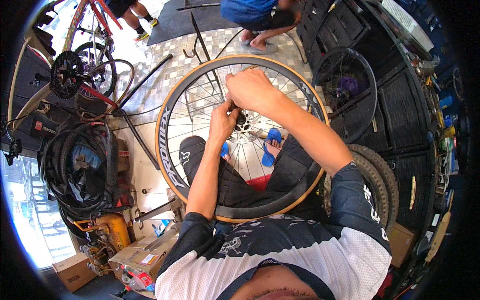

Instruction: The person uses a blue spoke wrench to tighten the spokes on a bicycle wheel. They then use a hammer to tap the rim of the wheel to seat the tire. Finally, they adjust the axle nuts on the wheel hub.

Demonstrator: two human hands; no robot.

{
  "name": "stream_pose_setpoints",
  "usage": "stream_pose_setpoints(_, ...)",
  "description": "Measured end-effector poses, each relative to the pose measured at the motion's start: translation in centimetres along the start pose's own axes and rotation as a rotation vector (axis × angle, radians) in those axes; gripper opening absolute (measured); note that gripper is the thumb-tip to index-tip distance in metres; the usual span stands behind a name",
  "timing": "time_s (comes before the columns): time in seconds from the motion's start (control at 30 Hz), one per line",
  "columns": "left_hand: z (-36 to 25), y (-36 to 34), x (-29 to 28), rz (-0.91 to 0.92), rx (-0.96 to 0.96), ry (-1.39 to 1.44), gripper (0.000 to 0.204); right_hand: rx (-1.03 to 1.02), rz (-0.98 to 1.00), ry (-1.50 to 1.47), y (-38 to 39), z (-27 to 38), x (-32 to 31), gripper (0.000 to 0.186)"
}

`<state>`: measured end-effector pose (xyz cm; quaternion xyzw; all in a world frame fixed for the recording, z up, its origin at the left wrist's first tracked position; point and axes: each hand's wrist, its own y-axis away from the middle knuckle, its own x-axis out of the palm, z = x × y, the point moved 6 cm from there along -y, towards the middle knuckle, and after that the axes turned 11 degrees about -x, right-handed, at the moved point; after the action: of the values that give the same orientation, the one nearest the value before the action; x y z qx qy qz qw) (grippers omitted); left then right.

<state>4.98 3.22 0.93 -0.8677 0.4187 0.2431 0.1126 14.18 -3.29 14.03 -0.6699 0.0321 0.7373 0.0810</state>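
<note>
A black bicycle wheel [171, 112] with a tan tyre lies across my lap, with a silver brake disc [254, 122] around its black hub [241, 119]. My left hand [223, 121] is at the left of the hub, fingers curled and thumb pressed near the upper spokes; what it holds is too small to make out. My right hand [247, 89] is just above it, closed over the spokes above the hub, its fingertips and whatever they grip hidden behind the hand. My legs in dark trousers and blue sandals [270, 152] show through the spokes.
Another person in blue [250, 11] crouches ahead, another's leg [134, 22] behind bikes [85, 70] at left. Tyres [80, 165], a yellow compressor [112, 240] and a cardboard box [135, 265] are left; a spare wheel [369, 100], knobby tyres [387, 185] and black drawers [405, 120] right.
</note>
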Motion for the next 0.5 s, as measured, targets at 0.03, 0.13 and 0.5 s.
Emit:
stream_pose_setpoints(0.03, -0.3, 0.1, -0.1, 0.005, -0.011, 0.026, 0.016, -0.045, -0.005, -0.032, 0.0, 0.0, 0.0, 0.031)
stream_pose_setpoints(0.13, 0.6, 0.2, 0.5, -0.029, 0.036, 0.162, 0.016, -0.085, -0.038, -0.017, 0.5, 0.5, -0.2, 0.026)
stream_pose_setpoints(0.5, 1.5, -0.4, 0.2, -0.040, 0.047, 0.189, 0.015, 0.197, -0.296, -0.019, 0.9, 1.7, 3.1, 0.052)
